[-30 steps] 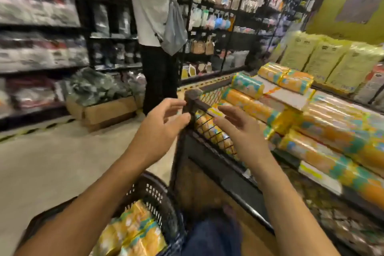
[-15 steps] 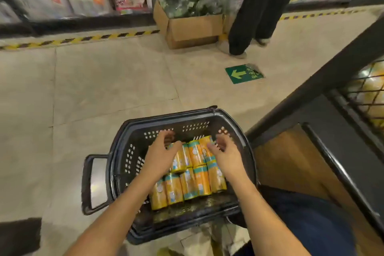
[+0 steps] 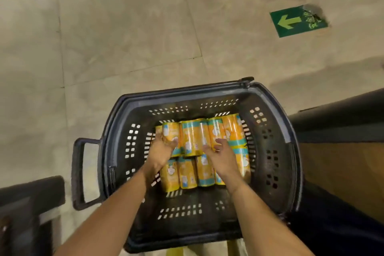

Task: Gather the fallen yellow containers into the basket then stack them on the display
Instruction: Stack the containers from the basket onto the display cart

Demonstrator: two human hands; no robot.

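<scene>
Yellow containers (image 3: 193, 137), teal-banded, two rows in basket (image 3: 272, 131); left hand (image 3: 161, 149), right hand (image 3: 221, 155) above, fingers relaxed.

basket (image 3: 270, 131) on floor | yellow containers (image 3: 193, 139) in two rows inside | left hand (image 3: 163, 148), right hand (image 3: 221, 155) over far row

So we're looking at a left hand (image 3: 164, 148) and right hand (image 3: 223, 158) that are both going bare, same with the forearms (image 3: 116, 203) running uncovered all the way to the bottom edge, and we're seeing dark navy trousers (image 3: 334, 230) showing at the lower right, fabric too dim to call.
</scene>
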